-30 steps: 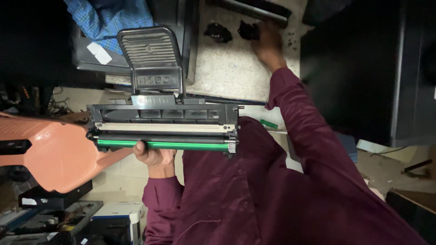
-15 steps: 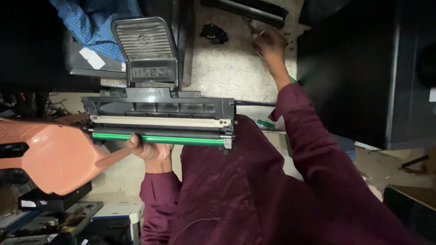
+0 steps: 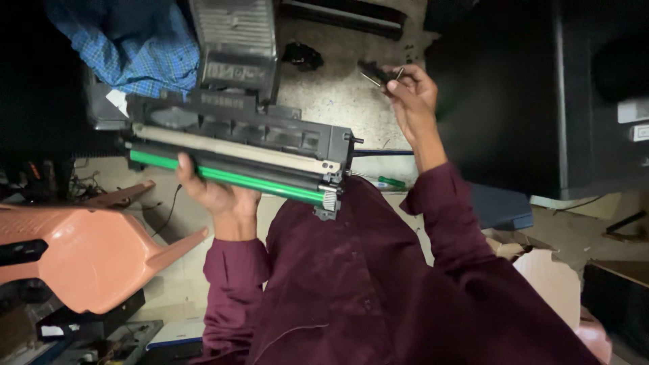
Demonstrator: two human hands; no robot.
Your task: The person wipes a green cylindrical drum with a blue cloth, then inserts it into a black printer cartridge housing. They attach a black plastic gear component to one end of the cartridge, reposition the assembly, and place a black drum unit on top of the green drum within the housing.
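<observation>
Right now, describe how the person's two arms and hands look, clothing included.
Both arms wear long sleeves of a dark maroon, soft-looking fabric, part of one shirt that fills the lower frame. The left sleeve ends in a plain cuff at the wrist, and the right sleeve does the same. The left hand and right hand are bare: no gloves, and no rings or watch show.

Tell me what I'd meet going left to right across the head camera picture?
Orange plastic chair → left hand under the green-roller printer cartridge → right hand pinching a small black part → big dark cabinet.
</observation>
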